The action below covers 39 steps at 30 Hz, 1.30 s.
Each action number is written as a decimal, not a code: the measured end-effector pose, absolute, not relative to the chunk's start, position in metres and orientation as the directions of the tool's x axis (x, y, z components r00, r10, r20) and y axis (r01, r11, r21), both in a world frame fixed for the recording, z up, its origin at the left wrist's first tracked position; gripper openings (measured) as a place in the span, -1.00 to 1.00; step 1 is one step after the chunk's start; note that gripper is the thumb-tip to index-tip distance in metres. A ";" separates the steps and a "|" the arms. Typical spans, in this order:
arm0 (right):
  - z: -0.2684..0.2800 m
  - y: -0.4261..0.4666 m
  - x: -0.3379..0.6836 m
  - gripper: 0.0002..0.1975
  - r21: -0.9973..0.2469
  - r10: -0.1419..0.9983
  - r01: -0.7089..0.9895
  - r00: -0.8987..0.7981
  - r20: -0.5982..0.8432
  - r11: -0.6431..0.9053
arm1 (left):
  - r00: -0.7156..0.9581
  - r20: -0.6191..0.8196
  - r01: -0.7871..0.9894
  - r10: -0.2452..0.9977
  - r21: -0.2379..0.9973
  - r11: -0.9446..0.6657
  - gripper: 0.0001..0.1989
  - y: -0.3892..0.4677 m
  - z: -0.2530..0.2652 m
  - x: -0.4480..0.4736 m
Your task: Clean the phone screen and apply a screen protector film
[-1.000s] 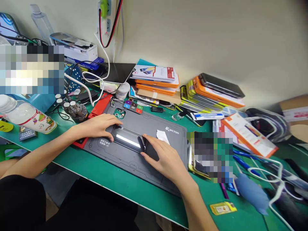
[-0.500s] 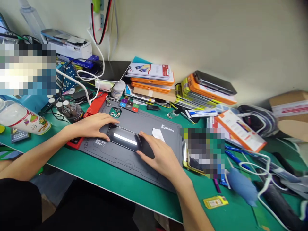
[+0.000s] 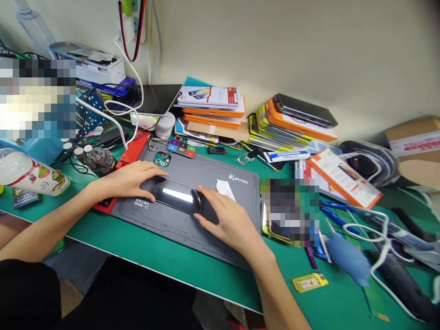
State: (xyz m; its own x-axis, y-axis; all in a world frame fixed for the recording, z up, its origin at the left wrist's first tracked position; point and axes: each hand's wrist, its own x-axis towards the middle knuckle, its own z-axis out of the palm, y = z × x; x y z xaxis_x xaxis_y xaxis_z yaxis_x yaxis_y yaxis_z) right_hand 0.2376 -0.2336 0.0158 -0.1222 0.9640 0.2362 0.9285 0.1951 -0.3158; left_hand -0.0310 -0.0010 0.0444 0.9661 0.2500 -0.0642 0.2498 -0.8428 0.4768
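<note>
A black smartphone (image 3: pixel 176 198) with a strip of light mirrored on its glass lies face up, at or just above a grey work mat (image 3: pixel 165 224). My left hand (image 3: pixel 134 181) grips its left end, thumb at the near corner and fingers along the far one. At the opposite end, my right hand (image 3: pixel 225 217) holds on with thumb and fingertips at the corners. Beside the right fingers is a small white paper piece (image 3: pixel 225 189). Small metal parts sit in the mat's round green recess (image 3: pixel 162 159), beyond my left hand.
Stacked flat boxes (image 3: pixel 209 98) and more cases (image 3: pixel 295 121) line the wall. A patterned bottle (image 3: pixel 32 172) lies at left near a screwdriver holder (image 3: pixel 91 158). On the right are a blue air blower (image 3: pixel 349 259), a yellow packet (image 3: pixel 310 282) and a white cable (image 3: pixel 385 252).
The view has shifted slightly, so most things sit a little further left. Both hands keep the same grip on the smartphone.
</note>
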 end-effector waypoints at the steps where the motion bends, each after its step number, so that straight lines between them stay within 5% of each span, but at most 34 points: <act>1: 0.016 -0.234 0.238 -0.27 -0.314 0.964 0.929 -0.122 0.236 0.194 | 0.966 -0.061 0.248 0.250 0.475 -0.844 -0.27 -0.001 0.045 -0.031; 28: 0.000 -0.235 0.246 -0.34 -0.295 0.925 0.924 -0.130 0.356 0.243 | 0.973 -0.024 0.214 0.231 0.473 -0.855 -0.27 -0.004 0.042 -0.030; 39: 0.003 -0.240 0.250 -0.35 -0.335 0.963 0.925 -0.097 0.253 0.181 | 0.972 -0.032 0.216 0.232 0.501 -0.838 -0.25 -0.004 0.036 -0.021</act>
